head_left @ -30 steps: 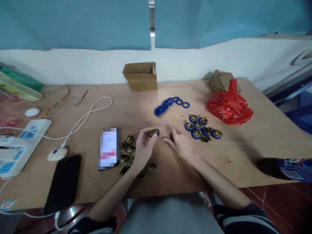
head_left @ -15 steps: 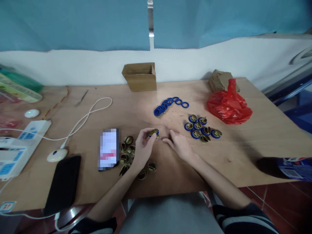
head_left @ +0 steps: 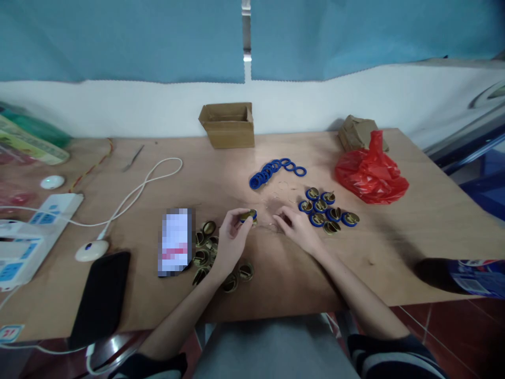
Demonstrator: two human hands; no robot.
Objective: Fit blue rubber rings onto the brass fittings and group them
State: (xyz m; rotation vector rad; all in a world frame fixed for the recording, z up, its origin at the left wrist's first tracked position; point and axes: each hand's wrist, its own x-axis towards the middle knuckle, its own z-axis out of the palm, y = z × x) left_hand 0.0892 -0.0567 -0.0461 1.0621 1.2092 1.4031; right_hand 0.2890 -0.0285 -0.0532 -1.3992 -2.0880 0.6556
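Between its thumb and fingers my left hand [head_left: 232, 239] grips a brass-coloured round piece [head_left: 248, 215] with a blue ring on it, just above the table. My right hand [head_left: 294, 226] is to the right of it, thumb and fingertips pinched together; whatever they hold is too small to make out. Thin, fine rings [head_left: 283, 185] lie on the wood beyond the right fingertips. Several brass pieces without visible blue rings [head_left: 245, 271] lie around my left wrist, partly hidden by it. To the right is a group of brass pieces with blue rings [head_left: 320, 205]. Loose blue rings [head_left: 270, 169] overlap in a row farther back.
An open cardboard box [head_left: 232, 132] stands by the wall. At the back right sit a red plastic bag [head_left: 371, 176] and a brown paper package [head_left: 357, 131]. On the left are phones [head_left: 100, 297], a white cable [head_left: 134, 189] and a power strip [head_left: 37, 237]. A bottle [head_left: 461, 275] lies right.
My right hand has shifted slightly to the right, away from my left hand, and its fingers have drawn together. My left hand stays in place with the brass piece.
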